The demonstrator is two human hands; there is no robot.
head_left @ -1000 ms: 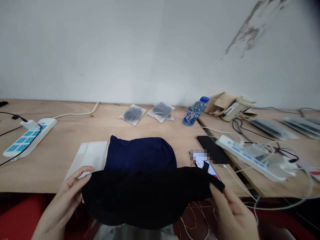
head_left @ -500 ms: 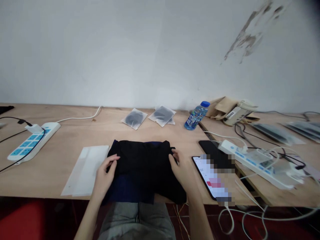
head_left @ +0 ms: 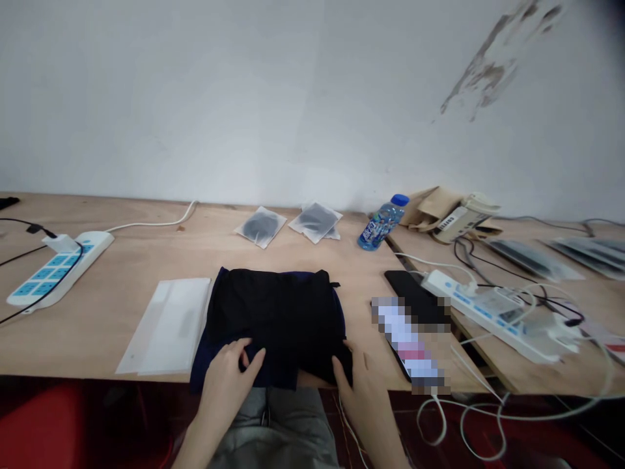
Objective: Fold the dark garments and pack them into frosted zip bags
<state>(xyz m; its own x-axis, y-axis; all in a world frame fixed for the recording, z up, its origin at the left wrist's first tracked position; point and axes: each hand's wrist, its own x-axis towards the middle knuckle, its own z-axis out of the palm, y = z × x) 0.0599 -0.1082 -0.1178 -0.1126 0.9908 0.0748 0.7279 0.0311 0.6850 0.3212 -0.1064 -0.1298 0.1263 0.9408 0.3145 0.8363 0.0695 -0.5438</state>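
Note:
A folded black garment (head_left: 278, 306) lies on the table in front of me, with dark navy fabric (head_left: 273, 374) showing beneath it along the near side. My left hand (head_left: 232, 368) rests on the near left part of the cloth, fingers curved and thumb apart. At the near right corner, my right hand (head_left: 359, 374) touches the black fabric, thumb and fingers spread around its edge. The undersides of both hands are hidden.
Flat translucent bags (head_left: 168, 326) lie left of the cloth. Clear packets (head_left: 261, 227) with dark contents sit behind it. To the right are a lit phone (head_left: 405, 342), a dark phone-like slab (head_left: 415, 296), a bottle (head_left: 383, 223) and a power strip (head_left: 488, 316); another power strip (head_left: 56, 273) stands left.
Both hands have moved from the garment's sides toward its near edge, the left also shifting right. The garment's right side has shifted slightly, exposing more navy fabric there.

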